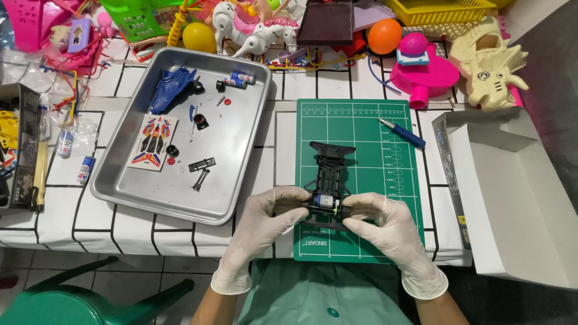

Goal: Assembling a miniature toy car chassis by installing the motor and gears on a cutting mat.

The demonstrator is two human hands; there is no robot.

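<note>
A black toy car chassis (330, 170) lies on a green cutting mat (385, 180), with a small silver motor (325, 202) at its near end. My left hand (268, 219), in a white glove, pinches the chassis's near end from the left. From the right, my gloved right hand (382, 225) pinches the same end, fingertips close to the motor. A blue-handled screwdriver (404, 133) rests on the mat's far right, apart from both hands.
A metal tray (241, 180) to the left holds a blue car body (173, 87), a sticker sheet (153, 142), small black parts and batteries. An open white box (518, 204) stands at the right. Colourful plastic toys crowd the table's far edge. A green stool (72, 298) stands below left.
</note>
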